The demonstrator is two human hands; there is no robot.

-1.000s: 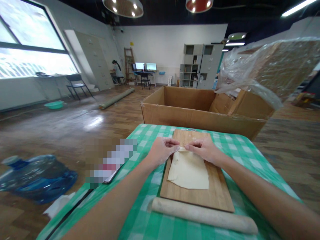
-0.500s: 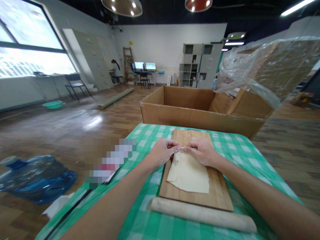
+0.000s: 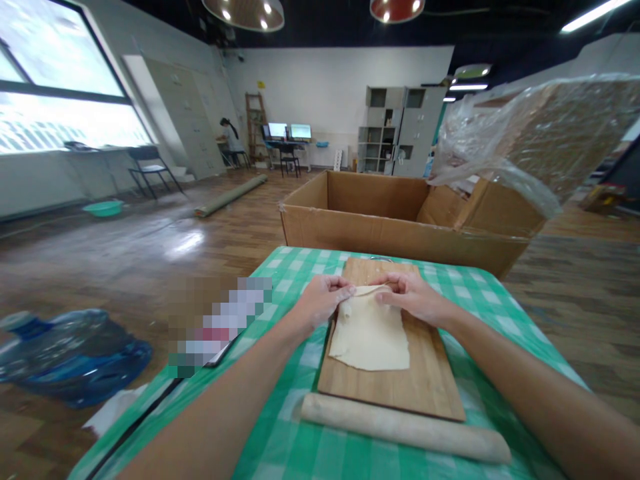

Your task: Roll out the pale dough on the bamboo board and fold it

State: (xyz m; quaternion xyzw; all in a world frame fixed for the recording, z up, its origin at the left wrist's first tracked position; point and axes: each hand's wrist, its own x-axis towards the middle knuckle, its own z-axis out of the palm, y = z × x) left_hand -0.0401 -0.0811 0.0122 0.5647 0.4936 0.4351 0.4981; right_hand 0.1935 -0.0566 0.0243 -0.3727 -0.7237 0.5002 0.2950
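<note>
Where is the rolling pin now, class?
In the head view, the rolling pin lies low, mostly right of centre, on the tablecloth, along the near edge of the wooden board.

Support: table point(image 3: 475, 290), its top covered by a green-and-white checked cloth point(image 3: 283, 413). Lying directly on the cloth:
- wooden board point(image 3: 425, 363), flat, about mid-table, its long side running near to far.
- rolling pin point(image 3: 405, 428), pale, just beside the board's near edge and roughly parallel to it; right end projects past the board's near right corner. Contact with board: cannot tell.
- item at left edge point(image 3: 225, 327), pixelated, identity unreadable.
- dark narrow strip point(image 3: 135, 427), near left.
</note>
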